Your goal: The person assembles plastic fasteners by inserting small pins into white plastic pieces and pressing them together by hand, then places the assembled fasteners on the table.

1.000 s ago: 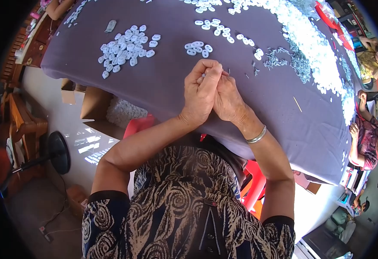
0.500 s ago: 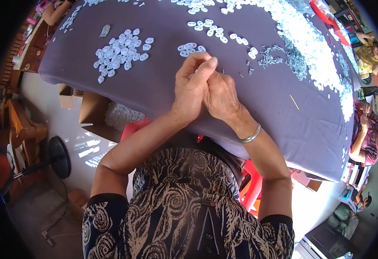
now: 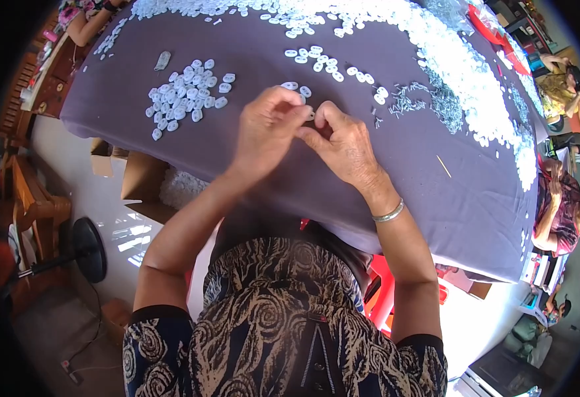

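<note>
My left hand (image 3: 268,130) and my right hand (image 3: 346,144), a silver bangle on that wrist, meet fingertip to fingertip above the tablecloth. Between them a small whitish plastic piece (image 3: 311,116) shows, mostly covered by fingers. Both hands are closed in a pinch on it. Just beyond the left fingers lie a few white oval two-holed pieces (image 3: 290,86). To the left spreads a heap of similar pieces (image 3: 185,94). Small groups of them (image 3: 318,59) lie farther off, and loose metal screws or pins (image 3: 405,100) are scattered to the right.
A large bank of white pieces (image 3: 465,73) runs along the far and right sides of the purple-grey tablecloth (image 3: 435,218), beside a dark pile of metal pins (image 3: 447,102). A thin yellowish stick (image 3: 443,166) lies right. An open cardboard box (image 3: 145,178) stands below left. Other people sit around.
My hands, clasped together before, have come apart into two pinching grips. The left has shifted left, the right slightly right, and a small whitish piece now shows between the fingertips.
</note>
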The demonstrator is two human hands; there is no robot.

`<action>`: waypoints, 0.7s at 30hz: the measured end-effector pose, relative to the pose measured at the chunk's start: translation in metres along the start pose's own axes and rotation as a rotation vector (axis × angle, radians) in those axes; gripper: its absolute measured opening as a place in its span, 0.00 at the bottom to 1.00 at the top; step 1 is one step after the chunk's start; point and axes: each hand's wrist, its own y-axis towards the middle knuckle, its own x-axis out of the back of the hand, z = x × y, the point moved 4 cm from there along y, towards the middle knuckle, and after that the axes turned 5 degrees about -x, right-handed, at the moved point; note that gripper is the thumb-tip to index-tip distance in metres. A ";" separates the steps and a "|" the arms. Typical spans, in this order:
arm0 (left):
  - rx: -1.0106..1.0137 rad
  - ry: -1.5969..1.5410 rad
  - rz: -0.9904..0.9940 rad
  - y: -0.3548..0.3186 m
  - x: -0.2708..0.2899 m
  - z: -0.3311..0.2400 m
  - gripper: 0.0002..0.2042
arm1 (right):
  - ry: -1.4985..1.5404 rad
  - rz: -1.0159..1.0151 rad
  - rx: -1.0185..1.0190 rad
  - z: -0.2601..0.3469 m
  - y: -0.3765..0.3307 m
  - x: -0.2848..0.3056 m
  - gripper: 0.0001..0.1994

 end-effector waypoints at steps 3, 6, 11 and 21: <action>-0.075 0.410 -0.026 0.008 0.041 -0.005 0.04 | -0.018 -0.034 -0.016 -0.005 0.002 0.005 0.09; -0.159 0.592 -0.043 0.011 0.079 -0.006 0.05 | -0.044 -0.161 0.006 -0.018 0.011 0.022 0.04; -0.341 0.878 -0.258 0.014 0.092 -0.023 0.11 | -0.313 -0.386 -0.063 -0.063 0.024 0.085 0.05; -0.316 0.438 0.026 0.015 0.002 -0.022 0.07 | -0.596 -0.168 -0.195 -0.086 0.036 0.072 0.08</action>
